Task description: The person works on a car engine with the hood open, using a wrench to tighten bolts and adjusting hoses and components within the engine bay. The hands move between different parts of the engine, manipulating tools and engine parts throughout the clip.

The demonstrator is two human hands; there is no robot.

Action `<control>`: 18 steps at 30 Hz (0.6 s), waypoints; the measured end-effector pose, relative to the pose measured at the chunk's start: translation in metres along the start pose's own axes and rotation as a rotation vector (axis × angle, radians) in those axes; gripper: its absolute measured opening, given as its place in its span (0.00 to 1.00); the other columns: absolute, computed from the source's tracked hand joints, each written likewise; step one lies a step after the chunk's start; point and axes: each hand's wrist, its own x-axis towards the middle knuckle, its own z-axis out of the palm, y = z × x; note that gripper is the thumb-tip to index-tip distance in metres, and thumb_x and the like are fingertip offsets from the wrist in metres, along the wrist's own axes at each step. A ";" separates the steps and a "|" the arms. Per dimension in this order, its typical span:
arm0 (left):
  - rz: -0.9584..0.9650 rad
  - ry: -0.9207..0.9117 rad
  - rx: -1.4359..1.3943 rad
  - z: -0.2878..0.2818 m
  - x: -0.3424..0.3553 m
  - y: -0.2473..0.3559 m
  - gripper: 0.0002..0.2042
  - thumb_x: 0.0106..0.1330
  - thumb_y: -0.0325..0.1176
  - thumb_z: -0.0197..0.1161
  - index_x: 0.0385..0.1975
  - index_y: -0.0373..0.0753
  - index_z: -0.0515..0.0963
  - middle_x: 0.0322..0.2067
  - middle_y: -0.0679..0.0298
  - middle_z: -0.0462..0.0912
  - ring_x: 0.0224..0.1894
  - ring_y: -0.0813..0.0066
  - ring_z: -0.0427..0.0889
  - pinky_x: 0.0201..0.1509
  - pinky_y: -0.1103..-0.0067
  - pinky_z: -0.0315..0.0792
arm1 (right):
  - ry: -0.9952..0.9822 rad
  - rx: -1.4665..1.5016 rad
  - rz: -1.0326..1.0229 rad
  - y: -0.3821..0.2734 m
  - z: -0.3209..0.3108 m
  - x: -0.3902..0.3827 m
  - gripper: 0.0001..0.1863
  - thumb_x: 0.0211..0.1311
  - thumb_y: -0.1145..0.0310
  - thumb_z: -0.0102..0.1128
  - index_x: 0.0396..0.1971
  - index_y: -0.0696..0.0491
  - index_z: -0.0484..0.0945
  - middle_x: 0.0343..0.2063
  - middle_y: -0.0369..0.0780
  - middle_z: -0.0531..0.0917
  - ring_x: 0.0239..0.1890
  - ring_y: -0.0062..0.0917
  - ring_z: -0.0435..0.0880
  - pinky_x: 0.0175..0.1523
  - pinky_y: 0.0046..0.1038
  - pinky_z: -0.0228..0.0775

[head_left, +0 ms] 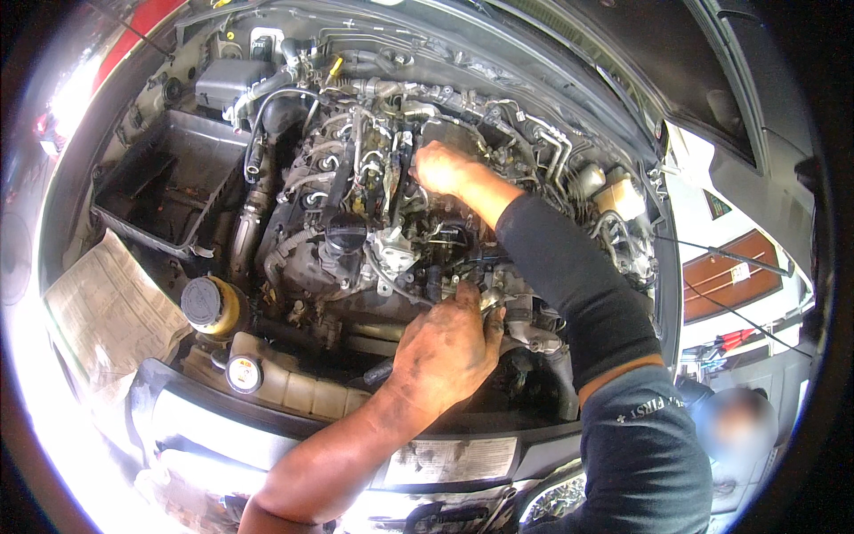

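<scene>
An opened-up engine (307, 218) with bare metal parts, pipes and wiring lies under both hands. My left hand (445, 351), smudged with grime, reaches in over the engine's front edge. Its fingers curl down beside a small shiny metal part (488, 301), and what they grip is hidden. A dark rod-like end (379, 372) shows by the wrist; I cannot tell whether the hand holds it. Farther back, my right hand (440, 169) is closed in a fist over the engine's middle, next to a dark cover (455, 133). Whatever it holds is out of sight. A black oil filler cap (345, 233) sits left of both hands.
An open black airbox (169, 191) stands at the left, with a paper sheet (116, 307) near it. In front are a yellowish reservoir with a dark cap (209, 303) and a coolant tank (285, 384). A blurred person (734, 427) is at the lower right.
</scene>
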 end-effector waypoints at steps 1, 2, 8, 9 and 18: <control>0.001 -0.004 -0.003 0.000 0.000 0.000 0.21 0.75 0.45 0.60 0.46 0.27 0.74 0.26 0.38 0.83 0.31 0.34 0.85 0.38 0.50 0.79 | -0.002 -0.019 -0.077 0.001 -0.001 0.001 0.21 0.70 0.62 0.65 0.57 0.56 0.81 0.44 0.54 0.88 0.50 0.51 0.88 0.59 0.48 0.80; -0.002 -0.009 0.001 -0.001 0.000 0.000 0.21 0.75 0.45 0.60 0.46 0.27 0.74 0.26 0.38 0.83 0.32 0.34 0.85 0.38 0.50 0.79 | 0.026 -0.048 -0.140 0.002 0.000 0.000 0.21 0.69 0.62 0.65 0.58 0.56 0.81 0.44 0.55 0.88 0.50 0.51 0.88 0.59 0.48 0.80; -0.030 -0.037 -0.001 -0.002 0.001 0.002 0.21 0.74 0.45 0.60 0.47 0.27 0.74 0.26 0.38 0.83 0.32 0.35 0.85 0.39 0.50 0.79 | -0.079 -0.036 -0.028 -0.001 -0.003 -0.002 0.22 0.62 0.75 0.59 0.58 0.57 0.80 0.51 0.55 0.86 0.56 0.46 0.86 0.60 0.44 0.80; -0.043 -0.044 0.002 -0.002 0.001 0.002 0.21 0.74 0.45 0.60 0.47 0.27 0.74 0.26 0.38 0.83 0.32 0.35 0.85 0.39 0.50 0.80 | -0.150 -0.048 -0.004 -0.002 -0.006 0.000 0.24 0.61 0.76 0.59 0.59 0.56 0.79 0.52 0.55 0.85 0.57 0.46 0.86 0.61 0.44 0.80; -0.012 -0.001 0.017 0.000 0.000 -0.001 0.22 0.74 0.45 0.61 0.47 0.27 0.74 0.25 0.39 0.83 0.31 0.36 0.85 0.37 0.51 0.80 | -0.021 -0.041 -0.121 0.002 -0.002 0.000 0.22 0.59 0.76 0.59 0.56 0.57 0.81 0.50 0.53 0.87 0.55 0.47 0.87 0.60 0.43 0.80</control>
